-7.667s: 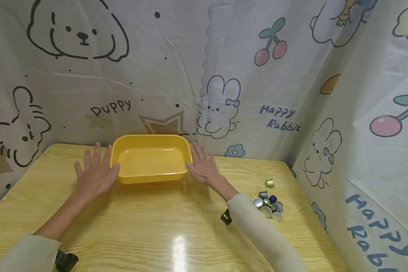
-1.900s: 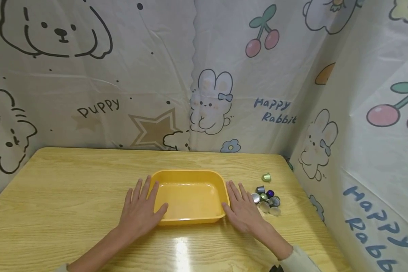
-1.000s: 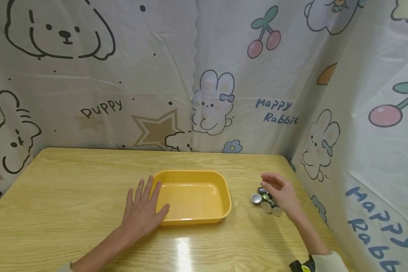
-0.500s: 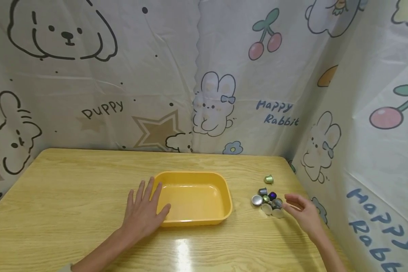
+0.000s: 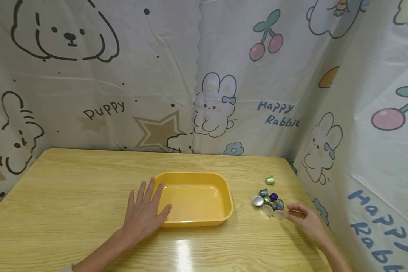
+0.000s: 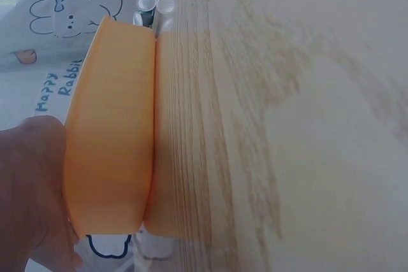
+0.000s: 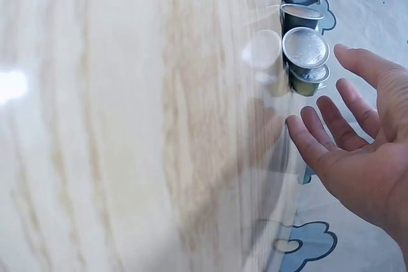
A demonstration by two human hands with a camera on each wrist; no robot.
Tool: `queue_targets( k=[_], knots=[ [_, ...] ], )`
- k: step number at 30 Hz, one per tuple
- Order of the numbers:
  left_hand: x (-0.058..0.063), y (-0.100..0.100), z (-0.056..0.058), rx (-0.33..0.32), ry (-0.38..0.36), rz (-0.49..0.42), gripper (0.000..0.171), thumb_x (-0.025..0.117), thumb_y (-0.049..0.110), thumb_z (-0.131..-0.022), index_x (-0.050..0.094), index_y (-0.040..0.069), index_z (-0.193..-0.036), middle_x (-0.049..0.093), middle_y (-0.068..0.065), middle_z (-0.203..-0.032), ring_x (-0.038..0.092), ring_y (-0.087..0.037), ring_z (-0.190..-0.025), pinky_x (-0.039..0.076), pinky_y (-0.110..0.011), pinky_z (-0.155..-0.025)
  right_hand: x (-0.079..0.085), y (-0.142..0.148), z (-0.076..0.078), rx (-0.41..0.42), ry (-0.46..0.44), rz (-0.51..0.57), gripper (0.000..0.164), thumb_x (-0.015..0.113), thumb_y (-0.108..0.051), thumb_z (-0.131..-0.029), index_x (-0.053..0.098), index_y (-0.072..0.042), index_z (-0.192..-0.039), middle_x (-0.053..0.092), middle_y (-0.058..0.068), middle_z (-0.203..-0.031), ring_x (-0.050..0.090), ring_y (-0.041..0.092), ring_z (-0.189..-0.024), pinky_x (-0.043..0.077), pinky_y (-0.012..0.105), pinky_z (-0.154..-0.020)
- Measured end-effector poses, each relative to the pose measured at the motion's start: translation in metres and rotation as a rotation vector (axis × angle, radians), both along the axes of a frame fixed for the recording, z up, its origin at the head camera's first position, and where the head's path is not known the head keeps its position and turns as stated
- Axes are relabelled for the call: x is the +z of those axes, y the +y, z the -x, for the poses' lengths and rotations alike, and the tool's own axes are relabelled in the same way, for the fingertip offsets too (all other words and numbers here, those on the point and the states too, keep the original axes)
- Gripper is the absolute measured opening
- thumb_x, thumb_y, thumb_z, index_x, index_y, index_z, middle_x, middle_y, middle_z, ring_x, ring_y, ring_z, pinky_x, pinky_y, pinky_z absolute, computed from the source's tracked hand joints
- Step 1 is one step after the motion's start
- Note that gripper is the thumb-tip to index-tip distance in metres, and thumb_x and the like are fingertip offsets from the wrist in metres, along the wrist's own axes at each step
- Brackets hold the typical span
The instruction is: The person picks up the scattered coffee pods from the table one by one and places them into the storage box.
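My left hand (image 5: 143, 211) rests against the left end of a yellow plastic tray (image 5: 226, 211), fingers spread and thumb over its rim. In the left wrist view the tray's outer wall (image 6: 111, 138) stands beside the hand. To the right of the tray lies a cluster of coffee capsules (image 5: 267, 200), silver, green, grey and purple. My right hand (image 5: 309, 223) hovers just right of the cluster with fingers loosely bent and nothing in them. In the right wrist view that hand (image 7: 370, 138) is close to the nearest silver-lidded capsule (image 7: 306, 48), apart from it.
A single green capsule (image 5: 270, 180) lies behind the cluster. The wooden table (image 5: 71, 181) ends at a printed cloth (image 5: 149, 75) along the back, and another cloth wall (image 5: 377, 158) rises close on the right.
The tray was drawn nearer and to the right by both hands. My right hand then left it, passed over the capsules and came round to their right side. The left hand stayed at the tray.
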State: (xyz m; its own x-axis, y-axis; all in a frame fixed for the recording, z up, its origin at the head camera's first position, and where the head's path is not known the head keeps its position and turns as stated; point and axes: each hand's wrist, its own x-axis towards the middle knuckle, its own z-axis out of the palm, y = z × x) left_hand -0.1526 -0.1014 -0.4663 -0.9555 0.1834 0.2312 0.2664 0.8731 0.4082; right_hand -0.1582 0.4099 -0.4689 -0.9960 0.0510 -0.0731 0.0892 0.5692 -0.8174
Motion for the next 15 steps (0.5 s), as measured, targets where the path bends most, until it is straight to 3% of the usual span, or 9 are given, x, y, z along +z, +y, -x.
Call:
queue_targets(
  k=[6, 11, 15],
  knots=[
    [0.000, 0.000, 0.000, 0.003, 0.000, -0.003, 0.072, 0.059, 0.043, -0.097, 0.037, 0.003, -0.154, 0.022, -0.025, -0.160, 0.016, -0.050, -0.145, 0.010, -0.072, -0.108, -0.005, 0.000, -0.002, -0.016, -0.084, 0.008, 0.055, 0.070, -0.024, -0.095, 0.050, 0.008, -0.136, 0.049, 0.027, -0.140, 0.052, 0.040, -0.127, 0.047, 0.042, -0.099],
    [-0.001, 0.001, 0.000, 0.003, 0.004, -0.002, 0.072, 0.059, 0.043, -0.098, 0.037, 0.004, -0.154, 0.022, -0.025, -0.160, 0.017, -0.050, -0.145, 0.010, -0.072, -0.108, -0.009, -0.006, -0.002, -0.031, -0.063, 0.043, 0.053, 0.073, -0.018, -0.093, 0.052, 0.009, -0.134, 0.052, 0.027, -0.137, 0.055, 0.038, -0.123, 0.049, 0.026, -0.090],
    [0.000, 0.001, 0.000, 0.001, 0.003, -0.009, 0.072, 0.060, 0.042, -0.097, 0.037, 0.004, -0.154, 0.022, -0.025, -0.160, 0.017, -0.050, -0.144, 0.010, -0.072, -0.107, -0.011, -0.009, -0.001, -0.045, -0.051, 0.048, 0.053, 0.075, -0.017, -0.091, 0.053, 0.009, -0.132, 0.053, 0.027, -0.136, 0.055, 0.039, -0.123, 0.049, 0.022, -0.089]
  ],
)
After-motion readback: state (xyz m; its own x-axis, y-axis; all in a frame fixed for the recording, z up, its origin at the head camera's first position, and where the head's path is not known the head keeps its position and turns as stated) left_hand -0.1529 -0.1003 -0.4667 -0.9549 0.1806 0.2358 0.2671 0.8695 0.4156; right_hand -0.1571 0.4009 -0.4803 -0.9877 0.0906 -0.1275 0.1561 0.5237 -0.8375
